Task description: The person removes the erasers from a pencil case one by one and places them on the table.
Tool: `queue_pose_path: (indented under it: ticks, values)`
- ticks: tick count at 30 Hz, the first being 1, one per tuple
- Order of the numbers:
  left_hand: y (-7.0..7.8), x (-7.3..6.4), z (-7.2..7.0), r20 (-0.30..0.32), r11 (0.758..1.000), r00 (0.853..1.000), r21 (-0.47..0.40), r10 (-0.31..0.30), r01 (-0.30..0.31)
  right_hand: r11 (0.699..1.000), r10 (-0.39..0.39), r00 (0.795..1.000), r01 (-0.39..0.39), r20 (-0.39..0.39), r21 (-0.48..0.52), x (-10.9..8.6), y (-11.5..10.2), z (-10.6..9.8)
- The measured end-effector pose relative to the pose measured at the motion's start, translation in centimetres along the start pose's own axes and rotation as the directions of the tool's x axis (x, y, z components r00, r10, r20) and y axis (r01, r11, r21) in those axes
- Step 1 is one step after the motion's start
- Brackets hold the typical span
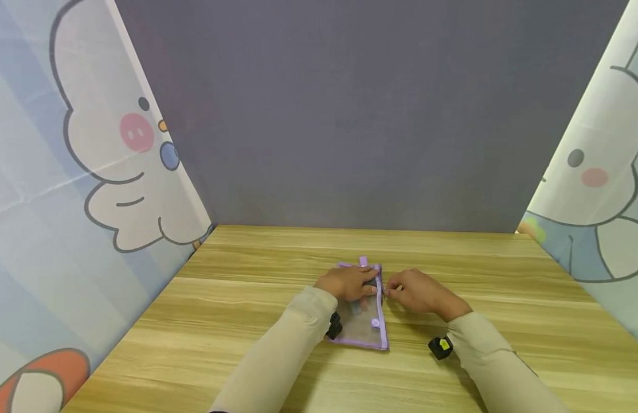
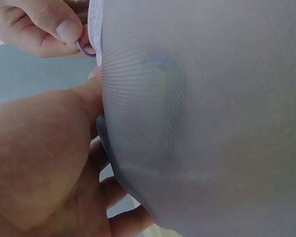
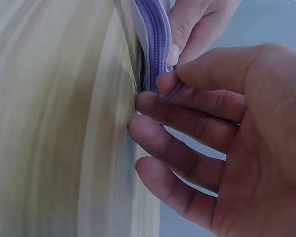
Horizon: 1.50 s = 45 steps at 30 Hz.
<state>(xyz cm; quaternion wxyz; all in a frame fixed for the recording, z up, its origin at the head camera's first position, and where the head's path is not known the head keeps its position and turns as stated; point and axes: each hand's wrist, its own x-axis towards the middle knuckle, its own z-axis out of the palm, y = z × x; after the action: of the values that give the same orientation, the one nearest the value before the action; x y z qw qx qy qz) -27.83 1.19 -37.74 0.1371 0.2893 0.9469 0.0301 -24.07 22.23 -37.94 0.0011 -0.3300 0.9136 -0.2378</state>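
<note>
A mesh pouch (image 1: 357,330) with purple edging lies on the wooden table. Through its mesh a blurred greenish-blue thing (image 2: 170,94) shows inside. My left hand (image 1: 345,283) rests on the upper part of the pouch, fingers stretched out toward the zippered edge and thumb close to the zipper. Just right of that edge, my right hand (image 1: 418,291) pinches a small purple pull loop (image 3: 173,92) between thumb and forefinger, its other fingers loosely bent. The purple zipper (image 3: 157,42) runs up to this loop in the right wrist view.
Around the pouch spreads the wood-grain table (image 1: 246,310). A grey panel (image 1: 349,115) stands along its far edge. Cartoon-printed curtains (image 1: 30,183) hang at both sides. Each wrist carries a small black camera (image 1: 440,347).
</note>
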Motion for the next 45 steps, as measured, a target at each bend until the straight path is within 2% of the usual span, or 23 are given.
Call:
queue_pose_path:
  ticks: [12,21,29,33,37,45]
  values:
    - [0.12,-0.19,-0.04,-0.003,1.000,1.000,-0.025,-0.013,0.013,1.000,-0.012,0.999,0.012,0.049,0.004,-0.29,-0.21,-0.38]
    - [-0.02,-0.47,0.42,-0.007,0.999,1.000,-0.048,-0.016,0.016,0.999,-0.002,0.996,-0.002,0.085,0.048,-0.47,-0.49,-0.24]
    - [0.06,-0.39,0.38,-0.023,0.999,1.000,-0.043,-0.011,0.010,0.998,-0.047,0.996,0.044,0.076,0.038,-0.50,-0.56,-0.38]
    - [0.15,-0.37,0.32,-0.022,0.999,1.000,-0.045,-0.007,0.006,0.993,-0.075,0.993,0.066,0.092,0.101,-0.63,-0.67,-0.35]
    - [0.22,-0.30,0.31,-0.030,0.999,0.999,-0.044,0.012,-0.013,0.984,-0.063,0.992,0.044,0.108,0.173,-0.82,-0.68,-0.19]
    - [-0.65,0.26,0.08,-0.018,0.997,0.999,-0.071,0.040,-0.041,0.984,-0.002,0.996,-0.014,0.090,0.179,-0.54,-0.33,0.16]
